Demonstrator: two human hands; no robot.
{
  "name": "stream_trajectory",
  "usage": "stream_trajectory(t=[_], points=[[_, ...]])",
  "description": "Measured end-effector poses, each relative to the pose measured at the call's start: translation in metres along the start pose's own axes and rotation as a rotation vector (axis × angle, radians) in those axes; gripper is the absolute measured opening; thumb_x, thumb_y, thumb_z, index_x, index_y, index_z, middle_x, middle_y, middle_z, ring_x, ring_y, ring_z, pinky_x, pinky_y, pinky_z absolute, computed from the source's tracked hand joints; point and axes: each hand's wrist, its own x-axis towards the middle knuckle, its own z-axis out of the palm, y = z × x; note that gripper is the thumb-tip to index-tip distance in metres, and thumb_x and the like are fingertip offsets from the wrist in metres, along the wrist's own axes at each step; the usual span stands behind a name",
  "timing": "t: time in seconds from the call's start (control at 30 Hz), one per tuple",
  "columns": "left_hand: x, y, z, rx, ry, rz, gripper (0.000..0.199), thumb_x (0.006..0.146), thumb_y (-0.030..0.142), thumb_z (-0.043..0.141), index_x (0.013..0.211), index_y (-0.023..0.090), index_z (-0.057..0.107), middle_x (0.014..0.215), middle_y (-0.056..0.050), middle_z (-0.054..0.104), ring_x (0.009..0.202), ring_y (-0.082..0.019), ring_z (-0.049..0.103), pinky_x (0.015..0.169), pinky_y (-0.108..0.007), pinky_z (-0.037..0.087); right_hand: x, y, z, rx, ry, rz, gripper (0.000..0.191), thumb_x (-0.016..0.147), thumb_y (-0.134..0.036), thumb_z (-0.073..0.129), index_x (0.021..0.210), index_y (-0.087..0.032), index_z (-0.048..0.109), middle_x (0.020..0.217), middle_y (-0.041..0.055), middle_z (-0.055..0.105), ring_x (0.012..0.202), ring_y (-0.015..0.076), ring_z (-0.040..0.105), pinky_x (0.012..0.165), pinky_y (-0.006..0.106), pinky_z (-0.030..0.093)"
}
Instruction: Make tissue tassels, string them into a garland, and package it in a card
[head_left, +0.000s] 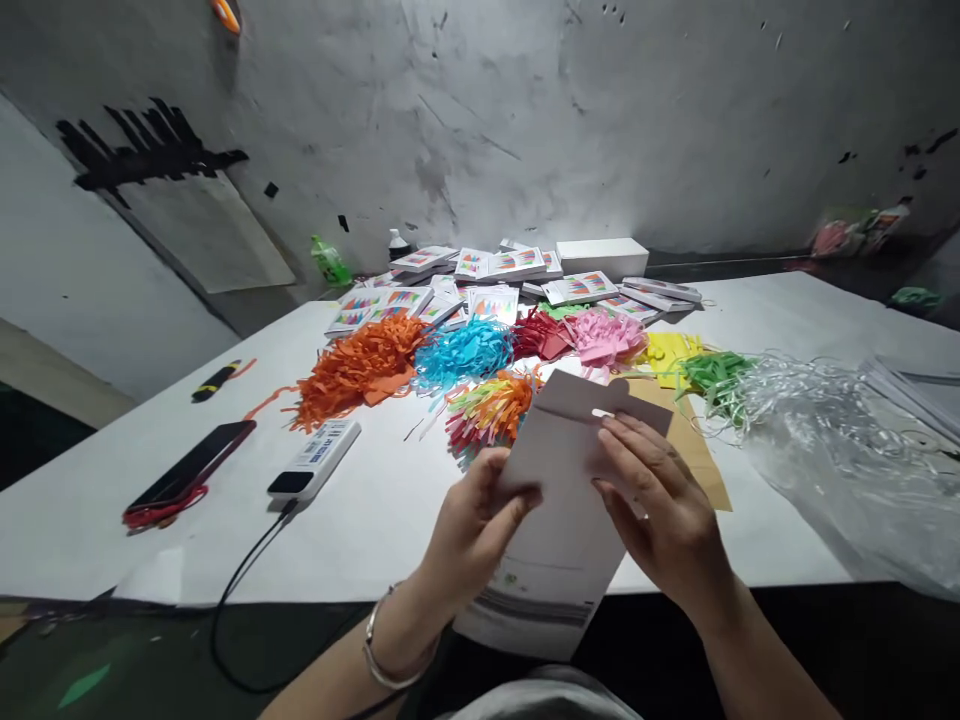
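Note:
A flat white cardboard box point(559, 530) with a hang-hole tab at its top is held tilted in front of me, over the table's front edge. My left hand point(472, 525) grips its left side, with the thumb across the face. Around the upper right of the box my right hand point(667, 515) is closed, fingertips at the flap near the hang hole. Just behind the box lies a multicoloured bundle of paper tassels point(487, 415). Whether anything is inside the box is hidden.
Orange point(360, 365), blue point(465, 350) and pink tassels point(606, 338) lie in a row before piled printed boxes point(495, 265). A phone point(191, 470) and a cabled white power bank point(315, 462) are on the left. Silvery strands and clear plastic point(825, 480) cover the right.

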Motion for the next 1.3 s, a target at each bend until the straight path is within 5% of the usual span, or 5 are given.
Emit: stream_trajectory(t=[0.33, 0.5, 0.7, 1.0, 1.3], points=[[-0.037, -0.04, 0.029, 0.093, 0.125, 0.062, 0.011, 0.087, 0.024, 0.064, 0.098, 0.021, 0.061, 0.083, 0.0, 0.065, 0.073, -0.015, 0.061, 0.068, -0.023, 0.05, -0.015, -0.008, -0.004, 0.109, -0.088, 0.133, 0.047, 0.091, -0.013, 0.058, 0.136, -0.022, 0.049, 0.111, 0.0098, 0.064, 0.102, 0.0229, 0.063, 0.085, 0.037, 0.055], [-0.05, -0.046, 0.038, 0.106, 0.053, 0.177, 0.019, 0.086, 0.02, 0.067, 0.104, 0.022, 0.063, 0.087, -0.001, 0.069, 0.073, -0.014, 0.065, 0.066, -0.022, 0.052, -0.006, -0.002, -0.02, 0.121, -0.55, 0.276, 0.018, 0.084, -0.021, 0.07, 0.075, -0.022, 0.055, 0.074, -0.0003, 0.062, 0.07, 0.0167, 0.061, 0.058, 0.027, 0.046], [-0.044, -0.047, 0.037, 0.17, -0.057, 0.389, 0.042, 0.091, 0.02, 0.064, 0.131, 0.026, 0.052, 0.104, -0.007, 0.071, 0.089, -0.018, 0.07, 0.076, -0.027, 0.057, 0.005, 0.021, -0.034, 0.342, -0.961, 0.176, 0.012, 0.084, -0.03, 0.072, 0.08, -0.022, 0.064, 0.073, -0.0025, 0.067, 0.066, 0.0143, 0.062, 0.053, 0.023, 0.044], [-0.034, -0.032, 0.043, 0.535, -0.252, 0.564, 0.06, 0.098, 0.02, 0.053, 0.152, 0.019, 0.028, 0.133, -0.019, 0.062, 0.12, -0.025, 0.063, 0.097, -0.035, 0.056, 0.016, 0.002, -0.023, 0.116, -0.992, 0.051, 0.022, 0.081, -0.006, 0.063, 0.063, -0.019, 0.061, 0.062, -0.0008, 0.065, 0.055, 0.0122, 0.057, 0.051, 0.024, 0.039], [-0.022, -0.043, 0.009, 0.367, 0.114, 0.247, 0.029, 0.097, 0.02, 0.053, 0.125, 0.019, 0.059, 0.105, -0.006, 0.073, 0.091, -0.017, 0.069, 0.08, -0.024, 0.056, -0.046, -0.004, -0.019, 0.153, 0.134, 0.537, 0.059, 0.083, -0.032, 0.074, 0.138, -0.027, 0.051, 0.135, 0.0105, 0.061, 0.123, 0.0279, 0.059, 0.106, 0.048, 0.047]])
